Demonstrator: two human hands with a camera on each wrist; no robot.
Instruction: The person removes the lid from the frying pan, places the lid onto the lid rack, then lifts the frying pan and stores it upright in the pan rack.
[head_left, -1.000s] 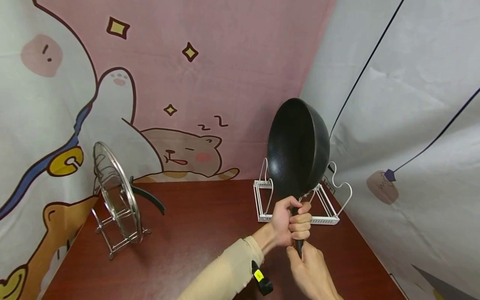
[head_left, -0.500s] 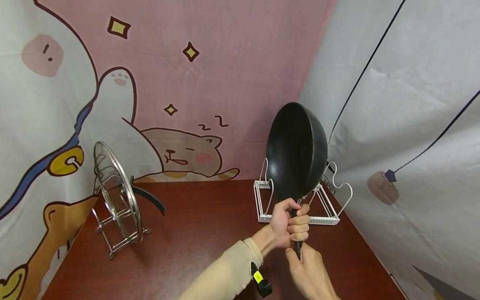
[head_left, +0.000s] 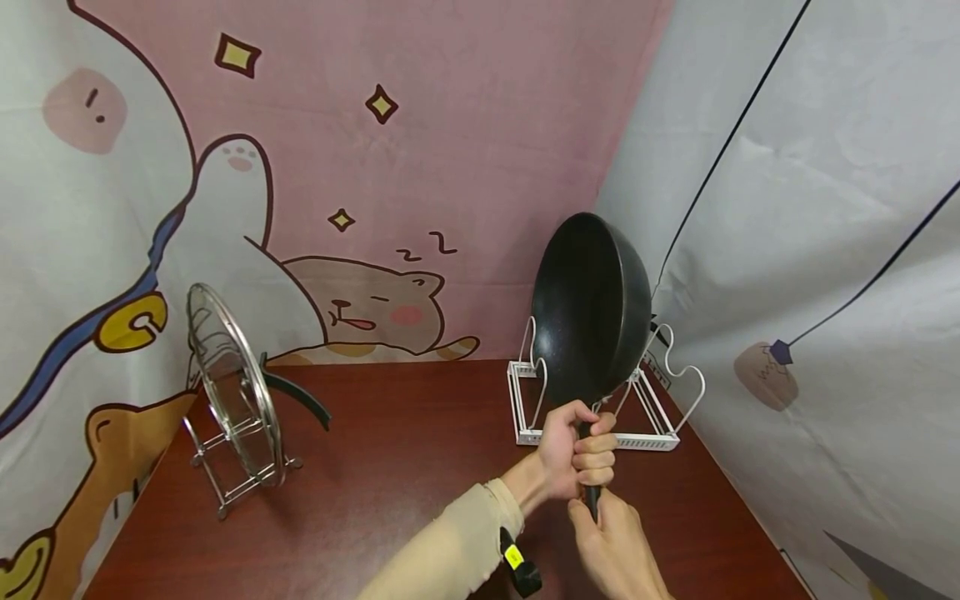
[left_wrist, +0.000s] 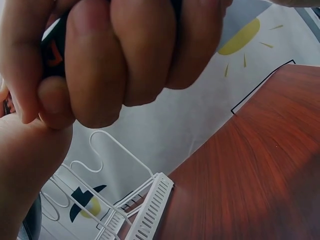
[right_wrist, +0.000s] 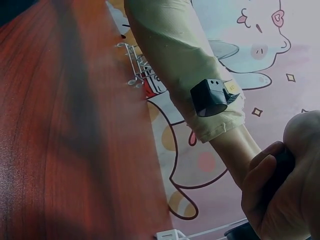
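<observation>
A black wok (head_left: pixel 581 308) is held up on edge over a white wire rack (head_left: pixel 648 440), its hollow side facing left. Its dark handle points down toward the person. My left hand (head_left: pixel 573 450) grips the handle just below the bowl, fingers curled round it. Right below, my right hand (head_left: pixel 618 546) holds the handle's lower end, thumb along its side. The bowl's lower part overlaps the rack between its curved wire dividers. Close up in the left wrist view, the curled fingers (left_wrist: pixel 145 50) of the left hand wrap the handle.
On the left of the reddish-brown table (head_left: pixel 390 500), a glass lid (head_left: pixel 240 392) with a metal rim stands upright in a silver wire stand (head_left: pixel 225 496). A dark curved piece (head_left: pixel 300 396) juts from behind it. A printed cartoon cloth (head_left: pixel 450 150) encloses the back and sides.
Both hands have brought the wok slightly down and to the left, its bowl lower over the rack. The lid and both racks stay where they were.
</observation>
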